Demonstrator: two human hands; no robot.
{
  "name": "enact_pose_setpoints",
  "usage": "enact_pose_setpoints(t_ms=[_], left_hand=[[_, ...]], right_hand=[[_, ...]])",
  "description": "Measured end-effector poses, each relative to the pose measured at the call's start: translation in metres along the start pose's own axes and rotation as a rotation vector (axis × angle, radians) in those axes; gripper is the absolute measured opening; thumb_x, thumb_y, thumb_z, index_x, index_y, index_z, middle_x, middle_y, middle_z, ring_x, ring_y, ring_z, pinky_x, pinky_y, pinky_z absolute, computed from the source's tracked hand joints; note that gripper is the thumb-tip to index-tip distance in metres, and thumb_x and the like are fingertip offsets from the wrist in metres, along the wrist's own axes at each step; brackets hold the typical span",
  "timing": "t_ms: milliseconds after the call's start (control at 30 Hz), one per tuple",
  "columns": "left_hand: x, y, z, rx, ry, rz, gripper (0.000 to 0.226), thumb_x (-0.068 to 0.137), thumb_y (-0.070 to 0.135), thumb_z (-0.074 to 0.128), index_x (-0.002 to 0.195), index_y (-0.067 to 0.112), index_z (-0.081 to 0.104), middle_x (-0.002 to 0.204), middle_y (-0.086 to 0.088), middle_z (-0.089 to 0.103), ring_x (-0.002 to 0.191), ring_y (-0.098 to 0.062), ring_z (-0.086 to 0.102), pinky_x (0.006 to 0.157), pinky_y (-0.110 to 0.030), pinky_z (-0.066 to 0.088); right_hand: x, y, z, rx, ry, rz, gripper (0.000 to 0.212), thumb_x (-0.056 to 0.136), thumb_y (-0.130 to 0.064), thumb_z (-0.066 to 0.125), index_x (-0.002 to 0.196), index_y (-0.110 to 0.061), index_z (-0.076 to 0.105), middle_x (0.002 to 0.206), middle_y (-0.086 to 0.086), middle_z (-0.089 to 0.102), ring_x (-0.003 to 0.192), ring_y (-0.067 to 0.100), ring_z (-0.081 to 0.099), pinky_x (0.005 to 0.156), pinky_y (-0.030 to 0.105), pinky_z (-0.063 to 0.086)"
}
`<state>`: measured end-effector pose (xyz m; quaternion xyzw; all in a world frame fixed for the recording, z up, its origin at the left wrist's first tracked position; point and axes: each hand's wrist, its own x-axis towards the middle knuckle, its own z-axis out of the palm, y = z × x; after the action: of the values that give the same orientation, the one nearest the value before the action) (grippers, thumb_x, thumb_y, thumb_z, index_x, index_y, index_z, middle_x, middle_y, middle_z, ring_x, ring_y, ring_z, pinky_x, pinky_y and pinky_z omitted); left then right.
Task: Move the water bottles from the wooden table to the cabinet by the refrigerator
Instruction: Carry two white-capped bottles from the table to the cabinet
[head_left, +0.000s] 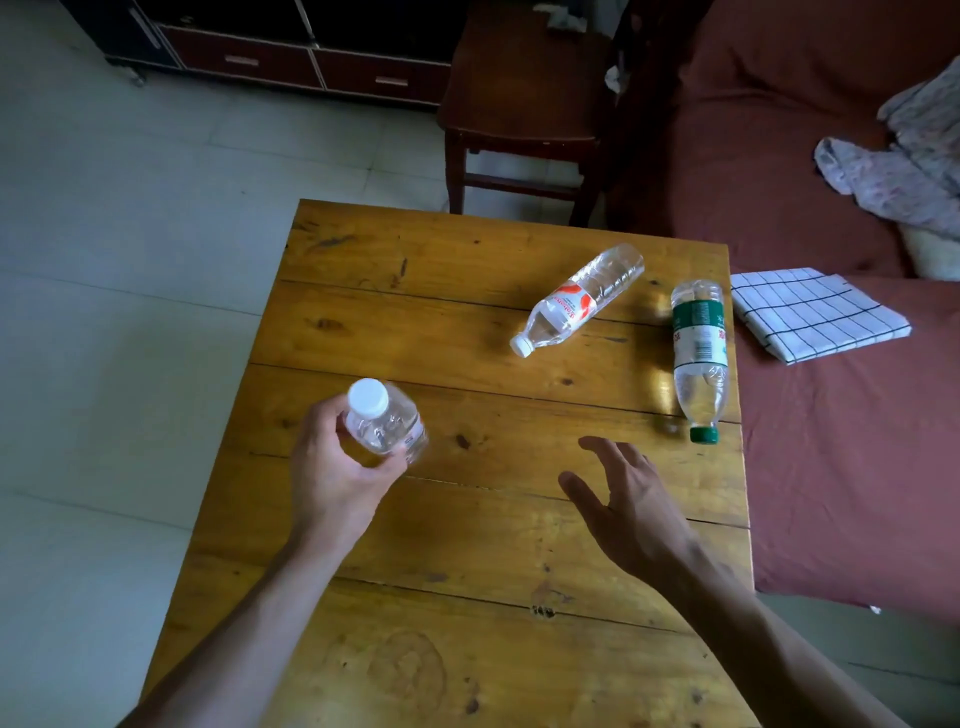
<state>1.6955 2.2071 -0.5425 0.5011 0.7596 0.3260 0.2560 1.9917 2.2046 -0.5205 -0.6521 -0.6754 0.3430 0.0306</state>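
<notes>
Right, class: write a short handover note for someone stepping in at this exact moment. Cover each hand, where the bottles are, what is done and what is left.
Left hand: grip closed round a white-capped bottle, held upright at the table's left side.
Right hand: open, empty, fingers spread above the wooden table, nearest the green-label bottle.
Green-label bottle: lying on its side at the table's right edge, cap toward the person.
Red-label bottle: lying on its side, mid-table, farther back.
Done: one bottle picked up; none seen at the cabinet, which is out of view.
Left: collect the two lying bottles and carry all three over.
</notes>
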Motion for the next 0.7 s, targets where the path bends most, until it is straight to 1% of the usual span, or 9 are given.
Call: enact_pose_setpoints(t_ms=[33, 100, 200, 267, 367, 467, 567, 633, 700], left_hand=[[0.000, -0.004, -0.002, -0.013, -0.010, 0.006, 0.073, 0.064, 0.026, 0.091, 0.125, 0.024, 0.052, 0.115, 0.002, 0.059, 0.106, -0.019, 0.058, 0.078, -0.032, 0.056], [0.001, -0.008, -0.005, -0.039, -0.023, 0.013, 0.073, 0.064, 0.028, 0.091, 0.125, 0.027, 0.051, 0.115, 0.004, 0.058, 0.106, -0.016, 0.059, 0.079, -0.033, 0.057], [0.000, -0.011, -0.004, -0.067, -0.028, 0.011, 0.074, 0.065, 0.027, 0.091, 0.127, 0.026, 0.051, 0.115, 0.005, 0.058, 0.105, -0.012, 0.057, 0.075, -0.023, 0.052], [0.001, -0.012, -0.003, -0.074, -0.020, 0.032, 0.073, 0.064, 0.026, 0.092, 0.124, 0.028, 0.051, 0.112, 0.007, 0.058, 0.102, -0.009, 0.057, 0.074, -0.018, 0.050], [0.003, -0.017, -0.001, -0.071, -0.019, 0.044, 0.069, 0.062, 0.027, 0.092, 0.118, 0.034, 0.051, 0.107, 0.008, 0.059, 0.095, -0.005, 0.056, 0.075, -0.008, 0.048], [0.002, -0.022, 0.002, -0.045, -0.017, 0.026, 0.072, 0.061, 0.025, 0.093, 0.121, 0.026, 0.054, 0.106, 0.010, 0.057, 0.093, -0.004, 0.052, 0.075, -0.003, 0.044], [0.006, -0.021, 0.003, -0.027, -0.033, 0.056, 0.069, 0.061, 0.019, 0.093, 0.120, 0.017, 0.057, 0.106, 0.004, 0.060, 0.095, -0.013, 0.057, 0.070, -0.006, 0.046], [0.013, -0.022, 0.002, -0.048, -0.063, 0.092, 0.067, 0.062, 0.016, 0.093, 0.119, 0.014, 0.059, 0.106, 0.000, 0.063, 0.096, -0.017, 0.061, 0.072, -0.010, 0.048], [0.022, -0.023, 0.001, -0.058, -0.104, 0.141, 0.065, 0.062, 0.016, 0.092, 0.119, 0.010, 0.061, 0.107, -0.001, 0.064, 0.098, -0.017, 0.062, 0.075, -0.015, 0.051]], right_hand=[[0.001, -0.002, 0.003, 0.001, 0.000, -0.002, 0.085, 0.084, -0.079, 0.023, 0.144, -0.021, 0.039, 0.144, 0.009, 0.046, 0.128, 0.023, 0.043, 0.098, 0.040, 0.045], [0.006, -0.003, 0.010, -0.002, 0.000, -0.012, 0.086, 0.081, -0.079, 0.021, 0.143, -0.022, 0.040, 0.143, 0.008, 0.048, 0.127, 0.023, 0.044, 0.098, 0.040, 0.046], [0.016, -0.007, 0.019, -0.024, 0.014, -0.055, 0.078, 0.086, -0.076, 0.024, 0.142, -0.025, 0.039, 0.140, 0.004, 0.050, 0.124, 0.019, 0.046, 0.098, 0.038, 0.047], [0.024, -0.012, 0.021, -0.027, 0.036, -0.081, 0.071, 0.089, -0.071, 0.029, 0.141, -0.025, 0.041, 0.138, 0.001, 0.050, 0.123, 0.017, 0.047, 0.097, 0.036, 0.047], [0.042, -0.018, 0.022, -0.024, 0.079, -0.131, 0.058, 0.094, -0.059, 0.038, 0.139, -0.022, 0.044, 0.136, 0.001, 0.052, 0.120, 0.017, 0.049, 0.097, 0.037, 0.048], [0.066, -0.024, 0.022, -0.056, 0.101, -0.182, 0.049, 0.095, -0.042, 0.051, 0.139, -0.023, 0.045, 0.137, 0.002, 0.050, 0.122, 0.019, 0.046, 0.101, 0.036, 0.044], [0.095, -0.026, 0.020, -0.072, 0.126, -0.170, 0.050, 0.090, -0.029, 0.063, 0.137, -0.021, 0.048, 0.136, 0.005, 0.051, 0.121, 0.023, 0.045, 0.101, 0.036, 0.042], [0.113, -0.025, 0.020, -0.086, 0.170, -0.172, 0.051, 0.086, -0.023, 0.067, 0.134, -0.017, 0.052, 0.133, 0.008, 0.054, 0.117, 0.027, 0.048, 0.098, 0.040, 0.044], [0.128, -0.024, 0.020, -0.126, 0.224, -0.182, 0.052, 0.081, -0.017, 0.070, 0.131, -0.014, 0.054, 0.130, 0.011, 0.056, 0.115, 0.030, 0.049, 0.096, 0.044, 0.046]])
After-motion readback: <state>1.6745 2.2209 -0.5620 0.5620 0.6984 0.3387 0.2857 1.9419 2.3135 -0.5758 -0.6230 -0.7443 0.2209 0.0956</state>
